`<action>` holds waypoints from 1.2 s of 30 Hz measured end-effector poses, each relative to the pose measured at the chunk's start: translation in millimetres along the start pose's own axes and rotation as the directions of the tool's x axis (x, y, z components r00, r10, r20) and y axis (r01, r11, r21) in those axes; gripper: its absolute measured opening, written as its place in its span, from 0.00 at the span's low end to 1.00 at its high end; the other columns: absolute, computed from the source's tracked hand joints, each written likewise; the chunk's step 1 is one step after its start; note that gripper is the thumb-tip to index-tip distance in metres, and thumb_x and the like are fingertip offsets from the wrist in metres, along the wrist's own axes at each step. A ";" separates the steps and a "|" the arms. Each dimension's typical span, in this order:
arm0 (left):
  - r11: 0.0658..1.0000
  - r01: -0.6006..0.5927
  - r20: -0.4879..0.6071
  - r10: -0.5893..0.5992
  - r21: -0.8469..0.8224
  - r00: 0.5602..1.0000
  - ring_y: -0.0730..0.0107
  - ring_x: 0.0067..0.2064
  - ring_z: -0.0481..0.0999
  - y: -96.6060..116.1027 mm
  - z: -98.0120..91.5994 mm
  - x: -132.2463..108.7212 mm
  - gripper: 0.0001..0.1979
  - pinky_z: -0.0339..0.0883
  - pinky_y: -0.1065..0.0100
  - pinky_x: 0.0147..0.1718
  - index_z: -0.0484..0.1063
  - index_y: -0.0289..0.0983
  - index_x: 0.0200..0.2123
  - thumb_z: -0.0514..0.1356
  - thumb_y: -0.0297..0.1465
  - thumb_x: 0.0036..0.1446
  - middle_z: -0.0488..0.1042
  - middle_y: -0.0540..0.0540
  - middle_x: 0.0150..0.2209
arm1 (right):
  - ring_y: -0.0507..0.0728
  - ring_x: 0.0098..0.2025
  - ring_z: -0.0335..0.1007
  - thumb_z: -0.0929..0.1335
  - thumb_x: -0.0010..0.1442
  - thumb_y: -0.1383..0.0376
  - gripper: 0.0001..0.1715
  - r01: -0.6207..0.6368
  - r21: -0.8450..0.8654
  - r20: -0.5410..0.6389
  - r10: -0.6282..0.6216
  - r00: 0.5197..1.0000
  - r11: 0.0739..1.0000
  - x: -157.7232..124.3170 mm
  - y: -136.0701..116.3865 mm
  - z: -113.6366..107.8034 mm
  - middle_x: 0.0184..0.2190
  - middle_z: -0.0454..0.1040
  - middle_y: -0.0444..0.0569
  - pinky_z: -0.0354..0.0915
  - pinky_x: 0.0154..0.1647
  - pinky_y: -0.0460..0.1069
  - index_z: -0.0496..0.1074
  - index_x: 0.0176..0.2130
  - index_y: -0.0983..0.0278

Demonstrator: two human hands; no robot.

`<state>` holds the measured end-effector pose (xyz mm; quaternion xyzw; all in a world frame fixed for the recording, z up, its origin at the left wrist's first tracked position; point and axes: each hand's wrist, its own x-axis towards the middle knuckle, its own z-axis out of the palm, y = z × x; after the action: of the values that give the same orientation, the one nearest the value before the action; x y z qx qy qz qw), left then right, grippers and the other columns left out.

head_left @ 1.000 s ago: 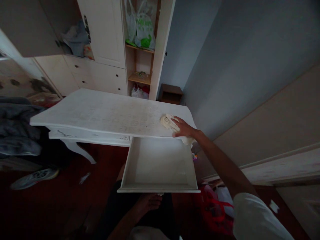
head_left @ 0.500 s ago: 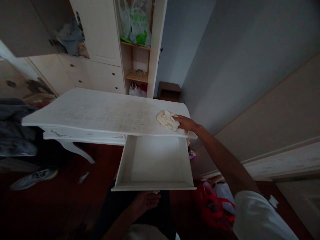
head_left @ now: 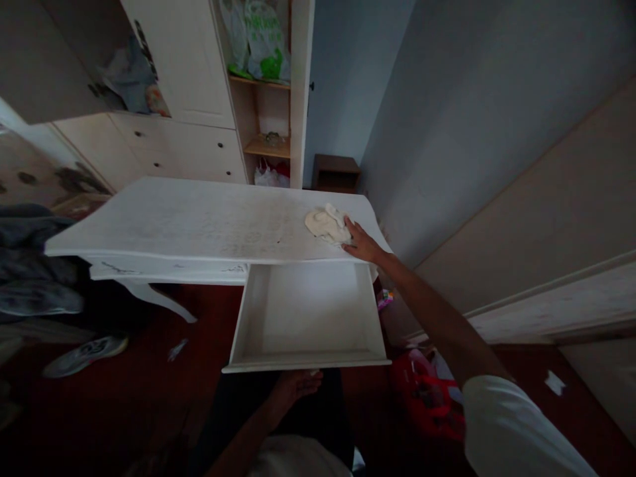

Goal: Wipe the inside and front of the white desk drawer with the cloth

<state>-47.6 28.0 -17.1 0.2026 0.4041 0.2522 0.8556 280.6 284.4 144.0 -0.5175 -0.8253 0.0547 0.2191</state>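
A cream cloth [head_left: 328, 224] lies bunched on the right part of a white desk's top [head_left: 199, 212]. My right hand [head_left: 362, 244] rests at the cloth's right edge, fingers spread and fingertips touching it. Grey smudges mark the middle of the top. Below, a white drawer [head_left: 318, 311] is pulled out with nothing in it. My left hand [head_left: 298, 385] is under the drawer's front edge, fingers curled at a small pale knob [head_left: 314, 373]; the thumb is hard to see in the dark.
Behind the desk stands a cream wardrobe [head_left: 183, 142] with plastic bags [head_left: 265, 40] on a shelf. A small brown cabinet [head_left: 336, 171] sits by the wall. A red bag [head_left: 427, 391] is on the floor at right; a shoe [head_left: 87, 354] and dark clothes [head_left: 34, 265] are at left.
My right hand has slid slightly left and away from the viewer, and its fingers have spread off the cloth's middle. The cloth has shifted a little left. My left hand stays by the drawer front.
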 end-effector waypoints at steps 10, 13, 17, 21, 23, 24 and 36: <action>0.996 -0.017 -0.035 0.020 0.083 0.999 0.47 0.41 0.81 3.3 2.9 1.9 0.29 0.70 0.49 0.48 0.79 0.31 0.34 0.73 0.48 0.33 0.81 0.32 0.39 | 0.70 0.72 0.37 0.59 0.61 0.39 0.55 -0.095 0.080 0.033 0.093 0.995 0.992 -19.2 10.5 2.5 0.71 0.44 0.58 0.44 0.68 0.68 0.34 0.71 0.63; 0.995 -0.024 -0.015 0.025 0.097 1.000 0.47 0.40 0.81 5.2 5.8 -0.1 0.29 0.72 0.50 0.45 0.78 0.30 0.34 0.73 0.49 0.36 0.81 0.31 0.39 | 0.69 0.71 0.38 0.59 0.61 0.39 0.54 -0.122 0.076 0.036 0.120 0.992 0.990 -18.6 10.5 4.2 0.71 0.45 0.58 0.46 0.67 0.68 0.37 0.71 0.64; 0.991 -0.043 0.014 0.042 0.125 0.999 0.51 0.38 0.82 11.3 13.9 -7.0 0.27 0.72 0.54 0.42 0.77 0.30 0.37 0.70 0.48 0.43 0.81 0.31 0.39 | 0.68 0.71 0.41 0.60 0.61 0.40 0.52 -0.131 0.064 0.016 0.130 0.991 0.989 -18.9 8.6 4.3 0.70 0.47 0.61 0.49 0.66 0.67 0.40 0.70 0.65; 0.991 -0.058 0.024 0.055 0.117 0.998 0.51 0.36 0.82 19.7 25.0 -15.9 0.25 0.72 0.55 0.40 0.75 0.31 0.36 0.71 0.47 0.43 0.81 0.31 0.37 | 0.69 0.70 0.44 0.60 0.61 0.40 0.51 -0.117 0.072 -0.001 0.118 0.993 0.990 -18.8 6.9 2.8 0.69 0.50 0.62 0.51 0.66 0.66 0.43 0.70 0.65; 0.991 -0.059 0.029 0.056 0.123 0.998 0.50 0.35 0.82 23.6 29.7 -19.3 0.25 0.72 0.54 0.40 0.75 0.30 0.37 0.70 0.46 0.45 0.81 0.31 0.37 | 0.69 0.69 0.46 0.60 0.61 0.40 0.51 -0.112 0.074 -0.012 0.113 0.993 0.991 -19.1 5.9 2.1 0.68 0.51 0.62 0.51 0.66 0.66 0.44 0.70 0.66; 0.990 -0.059 0.030 0.056 0.129 0.998 0.50 0.35 0.82 25.2 31.6 -20.6 0.25 0.72 0.54 0.41 0.75 0.30 0.37 0.70 0.46 0.46 0.81 0.31 0.37 | 0.69 0.69 0.46 0.60 0.61 0.41 0.51 -0.114 0.074 -0.014 0.115 0.993 0.991 -19.4 5.1 1.6 0.68 0.51 0.63 0.51 0.66 0.65 0.44 0.69 0.66; 0.990 -0.125 0.003 0.126 0.070 0.992 0.50 0.37 0.82 46.7 39.8 -21.6 0.22 0.72 0.54 0.42 0.75 0.29 0.37 0.68 0.44 0.50 0.80 0.29 0.39 | 0.70 0.68 0.47 0.61 0.61 0.42 0.48 -0.094 0.087 -0.034 0.097 0.995 0.992 -21.6 1.7 0.7 0.68 0.51 0.59 0.52 0.64 0.67 0.43 0.70 0.61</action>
<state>-40.3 46.3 44.9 0.2571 0.3998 0.2914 0.8301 289.6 266.3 136.2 -0.5476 -0.7921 0.0905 0.2541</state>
